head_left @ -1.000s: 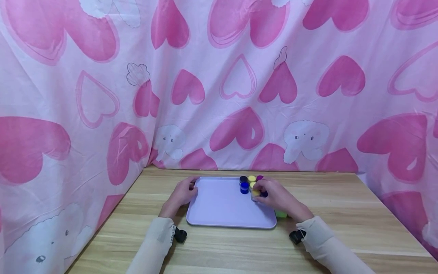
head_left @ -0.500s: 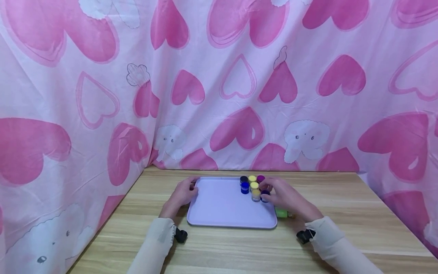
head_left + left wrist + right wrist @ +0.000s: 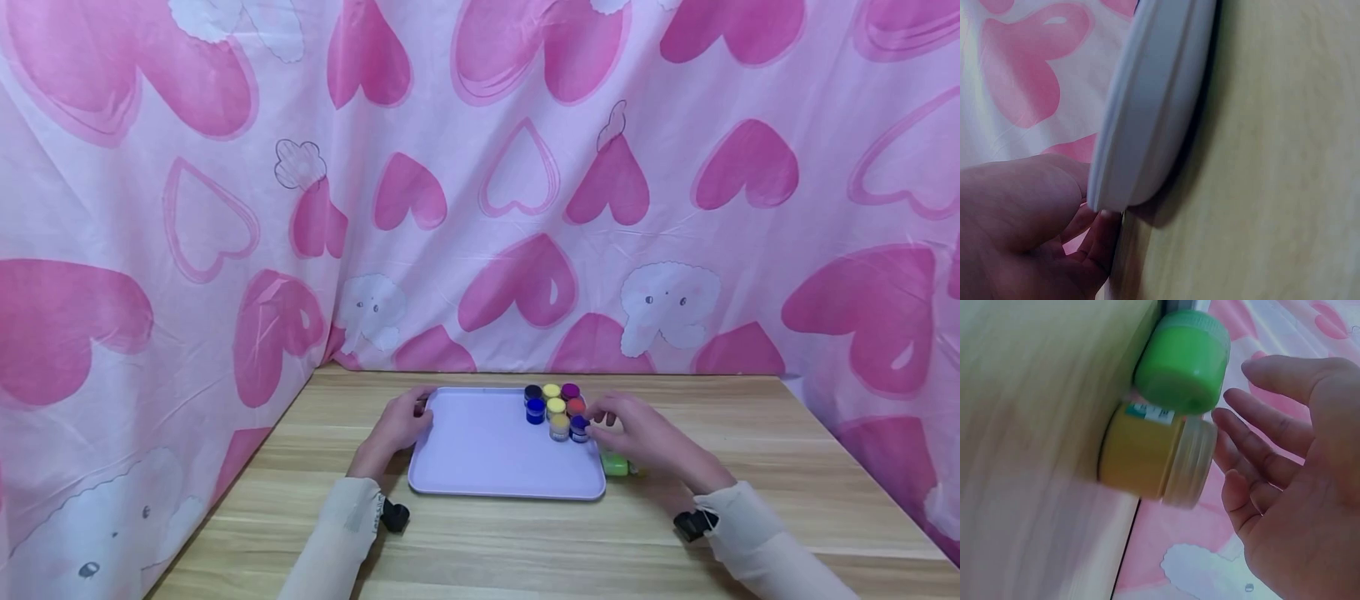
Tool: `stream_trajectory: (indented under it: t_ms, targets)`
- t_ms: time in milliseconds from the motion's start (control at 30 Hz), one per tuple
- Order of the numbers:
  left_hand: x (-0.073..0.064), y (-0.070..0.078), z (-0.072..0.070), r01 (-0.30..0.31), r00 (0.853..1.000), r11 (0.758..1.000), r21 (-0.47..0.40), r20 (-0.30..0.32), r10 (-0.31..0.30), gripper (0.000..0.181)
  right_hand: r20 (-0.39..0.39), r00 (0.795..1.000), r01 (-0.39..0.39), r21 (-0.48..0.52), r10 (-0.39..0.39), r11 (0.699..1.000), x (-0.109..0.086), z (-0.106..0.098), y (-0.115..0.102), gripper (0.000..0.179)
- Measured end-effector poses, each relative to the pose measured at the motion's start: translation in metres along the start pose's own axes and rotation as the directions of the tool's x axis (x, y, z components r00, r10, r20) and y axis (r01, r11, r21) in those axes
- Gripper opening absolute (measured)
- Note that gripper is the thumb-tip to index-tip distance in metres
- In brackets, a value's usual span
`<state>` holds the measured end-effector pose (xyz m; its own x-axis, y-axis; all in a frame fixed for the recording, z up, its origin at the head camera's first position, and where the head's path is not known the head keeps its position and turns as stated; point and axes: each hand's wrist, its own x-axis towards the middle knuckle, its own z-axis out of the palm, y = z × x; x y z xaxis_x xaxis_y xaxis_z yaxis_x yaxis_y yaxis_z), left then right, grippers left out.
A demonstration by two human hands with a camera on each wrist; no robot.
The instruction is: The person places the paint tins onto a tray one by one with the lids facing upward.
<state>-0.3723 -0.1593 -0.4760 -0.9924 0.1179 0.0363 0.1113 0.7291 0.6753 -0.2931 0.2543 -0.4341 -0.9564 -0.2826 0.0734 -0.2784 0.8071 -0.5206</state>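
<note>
My left hand (image 3: 401, 422) grips the left rim of a lilac tray (image 3: 480, 454); in the left wrist view the thumb meets the tray's edge (image 3: 1141, 112) and the fingers reach below it. Small paint jars stand together at the tray's right: a black one, two yellow ones, a purple jar (image 3: 570, 392), a blue jar (image 3: 536, 411), a red jar (image 3: 576, 407), an ochre jar (image 3: 559, 427) and a dark blue jar (image 3: 579, 429). Beside the dark blue jar hovers my right hand (image 3: 637, 433), fingers loosely bent, nothing visible in its grasp.
Right of the tray, on the wooden table (image 3: 450, 550), a green jar (image 3: 1182, 362) lies on its side. Next to it in the right wrist view is an ochre jar with a clear lid (image 3: 1154, 453). A pink heart-patterned cloth (image 3: 517, 183) hangs behind and at the sides.
My right hand has let go of the ochre jar on the tray and drawn back to the right, uncovering the red and dark blue jars. The left hand stays on the rim.
</note>
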Motion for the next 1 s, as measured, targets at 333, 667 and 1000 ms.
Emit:
stream_trajectory:
  t_ms: [333, 667, 1000]
  targets:
    - [-0.002, 0.001, -0.001, 0.010, 1.000, 1.000, -0.004, 0.005, -0.010, 0.052, 0.067, 0.997, 0.046, -0.022, -0.045, 0.999, -0.013, -0.005, 0.011, 0.022]
    - [-0.002, 0.001, 0.000, 0.005, 1.000, 1.000, 0.002, 0.005, -0.005, 0.052, 0.161, 0.980, 0.117, 0.010, -0.117, 0.993, -0.023, -0.005, 0.020, 0.034]
    - [-0.002, 0.002, 0.000, 0.010, 1.000, 1.000, 0.007, 0.005, -0.010, 0.052, 0.188, 0.972, 0.151, -0.037, -0.141, 0.988, -0.025, -0.003, 0.015, 0.040]
